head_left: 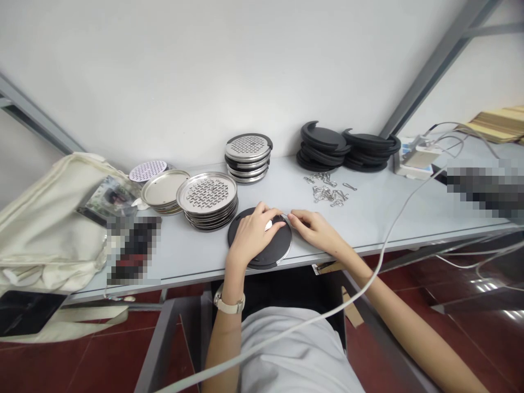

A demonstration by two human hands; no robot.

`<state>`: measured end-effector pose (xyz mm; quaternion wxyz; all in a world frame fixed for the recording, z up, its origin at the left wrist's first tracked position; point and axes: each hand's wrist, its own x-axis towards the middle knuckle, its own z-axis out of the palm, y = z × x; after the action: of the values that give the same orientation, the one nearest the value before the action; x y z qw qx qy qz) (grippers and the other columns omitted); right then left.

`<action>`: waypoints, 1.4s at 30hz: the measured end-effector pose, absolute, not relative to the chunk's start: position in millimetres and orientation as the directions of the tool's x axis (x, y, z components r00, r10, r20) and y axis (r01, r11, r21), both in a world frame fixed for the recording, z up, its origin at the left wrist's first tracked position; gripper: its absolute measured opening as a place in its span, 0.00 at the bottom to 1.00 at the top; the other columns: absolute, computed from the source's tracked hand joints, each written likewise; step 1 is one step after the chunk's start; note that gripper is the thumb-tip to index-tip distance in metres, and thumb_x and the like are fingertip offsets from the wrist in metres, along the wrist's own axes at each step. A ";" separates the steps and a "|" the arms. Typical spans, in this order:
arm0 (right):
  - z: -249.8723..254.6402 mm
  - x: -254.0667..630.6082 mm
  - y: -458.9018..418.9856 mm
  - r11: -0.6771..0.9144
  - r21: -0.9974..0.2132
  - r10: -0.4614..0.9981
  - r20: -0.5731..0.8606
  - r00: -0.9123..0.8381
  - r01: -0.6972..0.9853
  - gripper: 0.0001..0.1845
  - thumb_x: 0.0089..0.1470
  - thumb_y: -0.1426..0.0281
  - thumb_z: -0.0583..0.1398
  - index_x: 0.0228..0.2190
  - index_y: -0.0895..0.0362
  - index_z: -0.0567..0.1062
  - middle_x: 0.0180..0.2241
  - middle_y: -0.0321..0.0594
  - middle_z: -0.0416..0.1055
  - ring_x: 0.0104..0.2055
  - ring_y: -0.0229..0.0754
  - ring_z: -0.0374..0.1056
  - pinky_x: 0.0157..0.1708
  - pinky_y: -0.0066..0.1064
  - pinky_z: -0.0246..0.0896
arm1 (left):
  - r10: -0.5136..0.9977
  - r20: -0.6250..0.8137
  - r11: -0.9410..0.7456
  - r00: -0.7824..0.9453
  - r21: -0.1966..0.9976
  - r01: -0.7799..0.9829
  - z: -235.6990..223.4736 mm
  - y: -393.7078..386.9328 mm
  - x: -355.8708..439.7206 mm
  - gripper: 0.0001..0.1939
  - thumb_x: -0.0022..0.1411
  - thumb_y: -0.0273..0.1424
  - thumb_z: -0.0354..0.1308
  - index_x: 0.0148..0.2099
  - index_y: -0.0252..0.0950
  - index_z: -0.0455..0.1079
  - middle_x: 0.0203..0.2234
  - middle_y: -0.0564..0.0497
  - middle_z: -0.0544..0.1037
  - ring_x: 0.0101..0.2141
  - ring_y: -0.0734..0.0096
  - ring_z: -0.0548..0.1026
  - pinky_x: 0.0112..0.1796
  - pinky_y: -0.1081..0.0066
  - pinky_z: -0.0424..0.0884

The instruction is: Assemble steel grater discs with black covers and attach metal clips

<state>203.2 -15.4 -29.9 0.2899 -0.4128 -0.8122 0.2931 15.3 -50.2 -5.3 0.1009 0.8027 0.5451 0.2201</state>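
A black round plastic cover (270, 248) lies at the table's front edge, a thin strip of shiny metal showing along its right rim. Over its upper part my left hand (256, 229) rests with curled fingers, gripping it; a small white piece (268, 225) shows between thumb and fingers. My right hand (311, 226) is closed in a pinch at the cover's right edge, on a small, thin metal clip (285, 215) mostly hidden by the fingertips. Behind lies a loose pile of small metal clips (325, 194).
Round metal grater plates (207, 194) and plain metal discs (166, 188) are stacked at left. Further back stand graters in black covers (248, 148) and stacked black covers (323, 139). A white cable (385, 245) crosses in front of my right arm. A cream bag (53, 218) lies far left.
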 end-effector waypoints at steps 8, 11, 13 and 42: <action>-27.9 202.3 -16.6 0.479 -0.722 0.849 0.235 -0.474 0.499 0.19 0.63 0.62 0.48 0.21 0.55 0.57 0.19 0.31 0.54 0.22 0.34 0.52 0.25 0.29 0.46 | 0.927 0.224 -0.371 0.302 0.413 0.832 -3.5 -50.8 15.8 0.13 0.66 0.39 0.50 0.50 0.45 0.69 0.41 0.52 0.69 0.37 0.71 0.74 0.37 0.72 0.68; -27.7 202.3 -16.7 0.479 -0.723 0.849 0.236 -0.473 0.499 0.19 0.63 0.62 0.48 0.21 0.55 0.57 0.19 0.31 0.55 0.22 0.35 0.53 0.25 0.29 0.46 | 0.923 0.233 -0.378 0.305 0.412 0.829 -4.0 -50.7 15.6 0.13 0.66 0.39 0.50 0.49 0.44 0.68 0.41 0.52 0.69 0.37 0.71 0.74 0.37 0.72 0.68; -27.4 202.3 -16.8 0.475 -0.725 0.851 0.235 -0.470 0.498 0.19 0.63 0.62 0.48 0.21 0.55 0.57 0.19 0.30 0.55 0.23 0.35 0.53 0.26 0.29 0.46 | 0.921 0.241 -0.383 0.306 0.411 0.827 -4.6 -50.6 15.5 0.12 0.66 0.39 0.50 0.49 0.44 0.68 0.41 0.52 0.69 0.37 0.70 0.74 0.37 0.72 0.68; -29.3 203.5 -16.5 0.489 -0.702 0.860 0.291 -0.418 0.517 0.19 0.64 0.62 0.47 0.22 0.55 0.56 0.19 0.31 0.53 0.23 0.35 0.52 0.26 0.29 0.47 | 0.922 0.239 -0.380 0.304 0.416 0.826 -4.2 -51.3 16.2 0.12 0.66 0.39 0.50 0.50 0.45 0.68 0.41 0.53 0.69 0.36 0.71 0.74 0.37 0.72 0.67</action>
<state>203.5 -16.5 -29.3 0.3246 -0.4307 -0.7995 0.2644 16.2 -51.3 -4.2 0.1078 0.8001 0.5463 0.2230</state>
